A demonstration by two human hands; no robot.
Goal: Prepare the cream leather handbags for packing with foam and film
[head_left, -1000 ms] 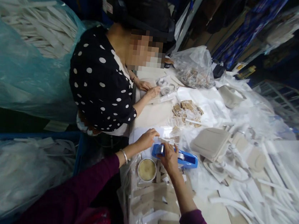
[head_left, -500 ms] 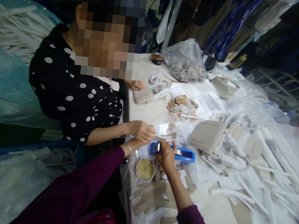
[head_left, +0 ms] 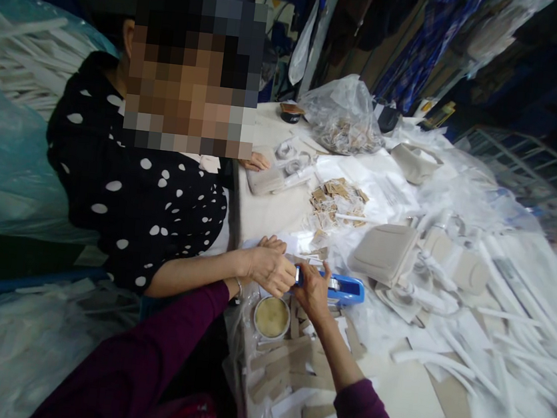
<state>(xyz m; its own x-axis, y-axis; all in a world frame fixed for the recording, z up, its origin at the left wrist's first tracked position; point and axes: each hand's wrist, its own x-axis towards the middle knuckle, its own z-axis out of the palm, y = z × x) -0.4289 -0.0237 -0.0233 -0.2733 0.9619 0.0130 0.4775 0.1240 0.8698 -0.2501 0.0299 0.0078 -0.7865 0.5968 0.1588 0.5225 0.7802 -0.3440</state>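
My right hand (head_left: 313, 292) is closed over the front of a blue tape dispenser (head_left: 351, 290), with its fingers near the cutting end. My left hand (head_left: 273, 242) is mostly hidden behind a co-worker's hand (head_left: 271, 272), so its fingers cannot be made out. That co-worker's hand reaches across my left wrist to the dispenser's front end. A round tin (head_left: 271, 317) with a yellowish surface stands just below the hands. Beige strips (head_left: 285, 364) lie scattered nearer to me.
A co-worker in a dotted top (head_left: 133, 199) sits at my left. Brown tags (head_left: 337, 199) with strings lie in a heap beyond the dispenser. Beige bags (head_left: 387, 253) and white strips (head_left: 442, 365) cover the right side. Farther back stands a clear plastic bag (head_left: 342, 115).
The co-worker's near hand has moved right and down to the dispenser's front end, now covering more of my left hand and wrist. My right hand stays on the dispenser.
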